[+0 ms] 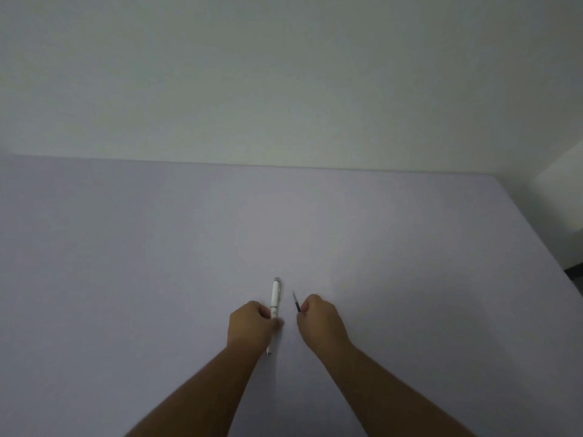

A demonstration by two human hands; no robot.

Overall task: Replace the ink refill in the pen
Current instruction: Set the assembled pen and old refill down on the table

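Observation:
A white pen [275, 298] with a silver cap end points away from me over the pale lilac table [157, 247]. My left hand [252, 326] is closed around its middle, and its lower tip pokes out below the hand. A thin dark ink refill [296, 301] with a fine tip sticks up from my right hand [320, 323], which pinches it between thumb and fingers. The two hands are close together, a small gap between pen and refill. The rest of the refill is hidden inside my right fist.
The table reaches back to a plain white wall [284, 74]. Its right edge [536, 234] runs diagonally, with a dim floor area and a pale object [558, 200] beyond it.

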